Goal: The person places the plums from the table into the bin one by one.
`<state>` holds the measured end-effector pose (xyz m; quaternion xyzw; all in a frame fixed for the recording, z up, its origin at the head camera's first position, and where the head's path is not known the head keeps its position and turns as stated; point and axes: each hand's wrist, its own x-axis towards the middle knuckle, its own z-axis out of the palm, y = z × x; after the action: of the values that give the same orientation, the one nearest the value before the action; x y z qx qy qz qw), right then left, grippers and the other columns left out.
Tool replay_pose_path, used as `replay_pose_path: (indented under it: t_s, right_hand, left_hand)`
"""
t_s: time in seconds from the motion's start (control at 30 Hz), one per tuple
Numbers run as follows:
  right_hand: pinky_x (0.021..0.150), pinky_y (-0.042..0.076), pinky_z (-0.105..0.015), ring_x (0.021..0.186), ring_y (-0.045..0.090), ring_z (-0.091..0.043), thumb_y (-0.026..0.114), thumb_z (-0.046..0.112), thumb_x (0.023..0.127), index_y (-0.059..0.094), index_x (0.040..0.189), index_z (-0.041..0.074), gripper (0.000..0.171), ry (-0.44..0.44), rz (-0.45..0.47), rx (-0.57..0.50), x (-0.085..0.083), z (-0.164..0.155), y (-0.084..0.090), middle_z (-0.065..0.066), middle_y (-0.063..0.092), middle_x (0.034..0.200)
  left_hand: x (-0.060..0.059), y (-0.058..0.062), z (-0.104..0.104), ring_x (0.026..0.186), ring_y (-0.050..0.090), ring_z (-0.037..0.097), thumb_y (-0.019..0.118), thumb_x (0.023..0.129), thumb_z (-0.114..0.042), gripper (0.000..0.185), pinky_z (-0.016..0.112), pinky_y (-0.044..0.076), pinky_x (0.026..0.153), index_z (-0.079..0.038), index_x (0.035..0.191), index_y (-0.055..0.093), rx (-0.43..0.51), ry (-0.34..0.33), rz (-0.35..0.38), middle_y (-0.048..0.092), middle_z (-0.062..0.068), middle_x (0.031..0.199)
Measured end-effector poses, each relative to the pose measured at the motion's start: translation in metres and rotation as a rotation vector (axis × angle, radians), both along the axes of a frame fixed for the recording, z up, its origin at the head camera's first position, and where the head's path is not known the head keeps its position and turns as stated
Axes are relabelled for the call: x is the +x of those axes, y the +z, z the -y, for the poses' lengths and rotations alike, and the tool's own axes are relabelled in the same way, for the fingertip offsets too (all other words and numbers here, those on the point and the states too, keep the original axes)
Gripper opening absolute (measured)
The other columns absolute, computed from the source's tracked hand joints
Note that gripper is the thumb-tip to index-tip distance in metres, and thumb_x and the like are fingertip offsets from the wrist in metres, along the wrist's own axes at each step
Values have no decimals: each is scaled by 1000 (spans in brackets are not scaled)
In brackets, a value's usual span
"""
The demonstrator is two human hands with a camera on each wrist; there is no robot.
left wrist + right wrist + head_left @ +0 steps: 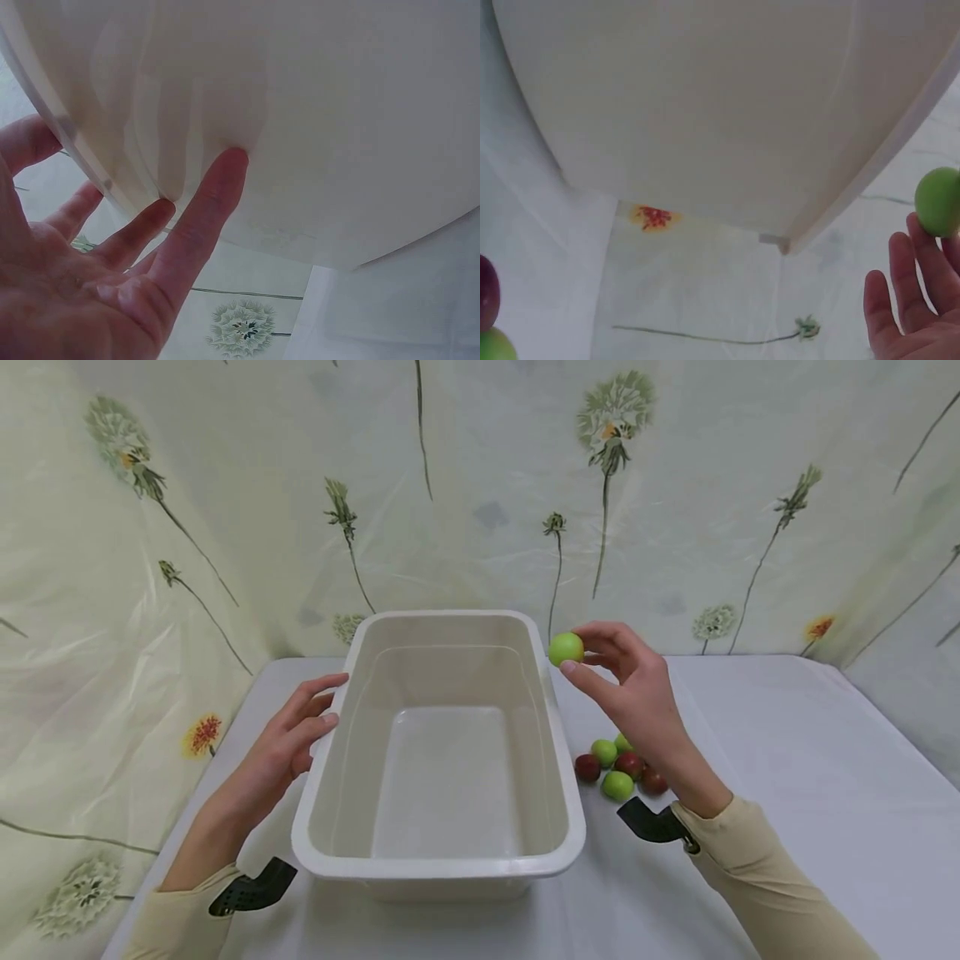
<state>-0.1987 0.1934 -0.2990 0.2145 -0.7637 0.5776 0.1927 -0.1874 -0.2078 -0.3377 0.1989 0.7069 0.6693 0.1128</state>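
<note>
A deep white plastic tub (438,867) stands between my two hands. My left hand (281,739) is at its left side, fingers loosely extended. In the left wrist view, fingertips of that hand (97,277) touch the tub's outer wall (337,135). My right hand (633,681) pinches a small green apple (566,649) between thumb and fingers, just outside the tub's far right rim. The right wrist view shows the same green apple (937,202) at the right edge, partly cut off, above the fingers of the right hand (919,307).
Several small apples lie together right of the tub, among them a green apple (617,786) and a dark red apple (587,768); the right forearm overlaps this group. White cloth (810,793) covers the table. A dandelion-print sheet (480,552) hangs behind and at both sides.
</note>
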Motion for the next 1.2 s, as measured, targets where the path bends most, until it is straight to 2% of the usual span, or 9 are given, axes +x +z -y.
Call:
replay_pose_path:
  t_s: [0.3,0.53,0.7,1.0,1.2]
  right_hand:
    - [102,40,-39,111,57,-15,72,18,91,59,124,11,36,40,30,120,-6,21,6,-1,67,116]
    - [103,38,-44,115,55,-8,73,31,89,60,120,26,34,98,55,211,-9,35,5,8,66,113]
    - [102,37,-49,114,56,-8,74,33,88,61,117,25,33,127,71,296,-11,44,7,10,65,112]
    - [91,44,-41,110,54,-4,72,44,87,61,111,30,30,157,148,459,-14,54,4,14,66,107]
    - [83,47,-39,105,56,-3,72,40,88,60,108,30,25,167,180,545,-15,57,8,15,65,105]
  left_hand:
    - [-1,1,-1,110,62,31,44,105,-29,48,44,55,84,-25,151,31,-19,18,17,36,9,147]
    - [-2,1,-1,110,62,32,45,105,-29,47,44,55,85,-25,150,32,-18,23,20,37,9,146]
    - [-2,0,-1,110,62,31,44,105,-29,48,43,55,85,-24,151,32,-19,12,14,36,10,147]
    - [-2,1,-2,111,61,31,44,105,-29,48,43,55,85,-23,151,31,-20,10,8,36,11,147]
    - [0,1,0,111,61,30,44,105,-29,48,42,55,85,-24,151,31,-22,17,-3,36,11,147]
